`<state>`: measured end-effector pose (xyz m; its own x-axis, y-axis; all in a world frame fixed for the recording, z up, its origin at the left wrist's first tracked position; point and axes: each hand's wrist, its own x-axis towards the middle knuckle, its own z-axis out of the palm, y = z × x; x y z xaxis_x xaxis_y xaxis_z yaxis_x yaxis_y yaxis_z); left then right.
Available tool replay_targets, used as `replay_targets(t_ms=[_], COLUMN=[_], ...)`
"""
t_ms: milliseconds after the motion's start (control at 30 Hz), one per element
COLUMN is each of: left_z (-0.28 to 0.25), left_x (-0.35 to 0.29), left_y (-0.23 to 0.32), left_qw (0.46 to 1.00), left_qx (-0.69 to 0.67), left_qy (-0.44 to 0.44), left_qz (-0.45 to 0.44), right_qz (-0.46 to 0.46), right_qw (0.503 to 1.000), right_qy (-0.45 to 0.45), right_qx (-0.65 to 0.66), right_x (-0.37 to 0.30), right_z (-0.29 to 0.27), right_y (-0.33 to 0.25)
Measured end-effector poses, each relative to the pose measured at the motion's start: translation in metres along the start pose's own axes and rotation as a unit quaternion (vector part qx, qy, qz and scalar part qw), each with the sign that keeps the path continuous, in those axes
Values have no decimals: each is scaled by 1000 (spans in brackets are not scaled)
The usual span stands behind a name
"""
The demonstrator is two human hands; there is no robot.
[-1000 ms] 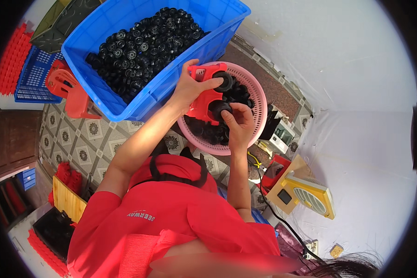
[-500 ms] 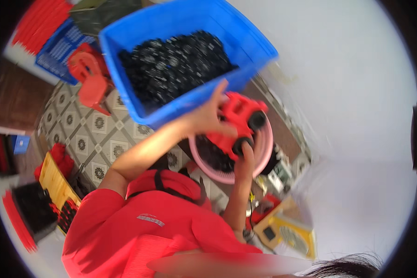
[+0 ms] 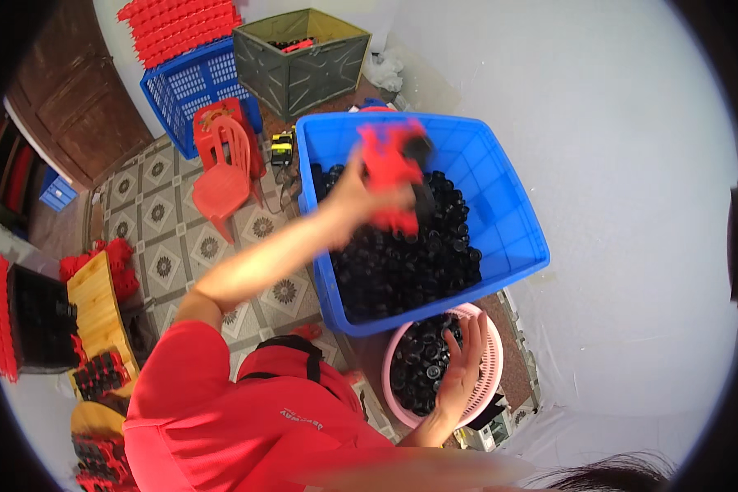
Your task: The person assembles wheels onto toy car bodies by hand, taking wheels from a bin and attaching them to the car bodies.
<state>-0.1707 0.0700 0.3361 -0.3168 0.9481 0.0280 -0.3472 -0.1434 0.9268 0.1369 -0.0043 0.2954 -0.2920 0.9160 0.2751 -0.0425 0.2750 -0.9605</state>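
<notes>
Gripping red toy body (image 3: 388,168) in left fingers (image 3: 392,198), right fingers (image 3: 472,338) spread over pink basket (image 3: 494,361), shirt (image 3: 209,410) bearing pale lettering (image 3: 302,419).

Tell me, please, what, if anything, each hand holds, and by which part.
The left hand holds a red toy vehicle by its picture-left side, finger placement blurred; the right hand, open, holds nothing.

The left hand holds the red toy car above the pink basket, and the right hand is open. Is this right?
Wrong place: the head view shows the left hand holding the red toy car above the blue bin. The right hand is open.
</notes>
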Motion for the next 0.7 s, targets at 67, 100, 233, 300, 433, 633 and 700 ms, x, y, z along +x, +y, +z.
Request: replay_targets(t_ms=[67,100,233,300,433,633,700], left_z=[-48,-79,-219,-188,-30,44,80], left_x=[73,119,268,284,168,-46,-120], left_y=[53,76,151,121,38,-64,-110], left_qw=[989,986,970,978,975,712,626], left_qx=[43,12,-120,-123,2,-63,-91], left_qy=[139,140,183,100,-202,-686,-705], left_qz=[40,91,107,138,91,-133,-323], right_qz=[31,62,166,223,289,282,273], right_qw=[999,998,986,971,936,856,716], right_qy=[16,9,23,87,190,428,623], right_qx=[-39,-31,15,-29,-66,-65,-155], right_x=[-14,-26,-70,-96,-139,-244,-310], right_z=[3,3,28,44,66,57,39], right_y=[-9,-12,-8,3,20,49,59])
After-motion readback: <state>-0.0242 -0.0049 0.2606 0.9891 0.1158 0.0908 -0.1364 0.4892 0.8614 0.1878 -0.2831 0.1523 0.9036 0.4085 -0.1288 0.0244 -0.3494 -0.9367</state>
